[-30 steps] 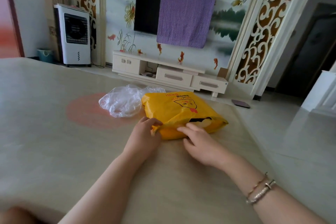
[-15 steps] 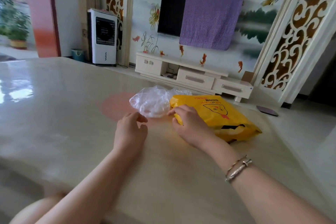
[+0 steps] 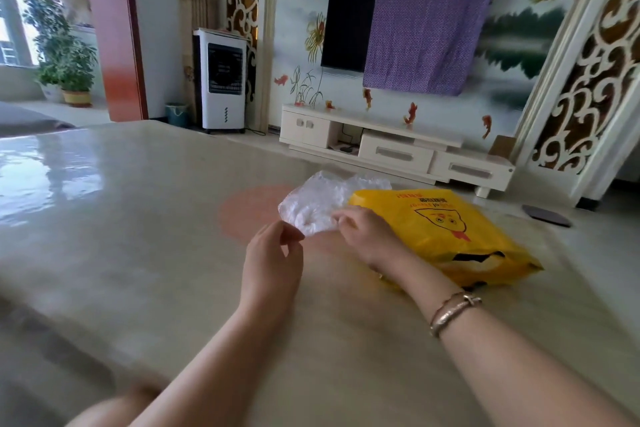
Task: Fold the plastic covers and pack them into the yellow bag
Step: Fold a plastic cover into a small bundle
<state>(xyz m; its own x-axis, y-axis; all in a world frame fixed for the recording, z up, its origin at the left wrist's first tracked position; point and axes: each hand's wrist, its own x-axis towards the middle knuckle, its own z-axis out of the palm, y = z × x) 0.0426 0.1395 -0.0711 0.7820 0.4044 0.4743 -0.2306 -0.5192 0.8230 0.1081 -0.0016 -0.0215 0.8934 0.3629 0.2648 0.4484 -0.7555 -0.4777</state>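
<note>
A crumpled heap of clear plastic covers (image 3: pixel 318 201) lies on the glossy beige table (image 3: pixel 138 218), touching the left end of a stuffed yellow bag (image 3: pixel 446 232) with a red and black print. My right hand (image 3: pixel 367 236) pinches the near edge of the plastic heap, its wrist lying across the bag's near left corner. My left hand (image 3: pixel 273 260) hovers just left of the heap with its fingers loosely bent; its thumb and forefinger are close to the plastic's edge and hold nothing.
The table stretches wide to the left and toward me. Its far edge runs just behind the bag. Beyond it stand a white TV cabinet (image 3: pixel 398 149), a white air cooler (image 3: pixel 221 80) and a dark flat object (image 3: pixel 545 215) on the floor.
Both hands left the bag's opening and moved left to the plastic heap. My right hand now pinches the heap's edge. The camera has turned left.
</note>
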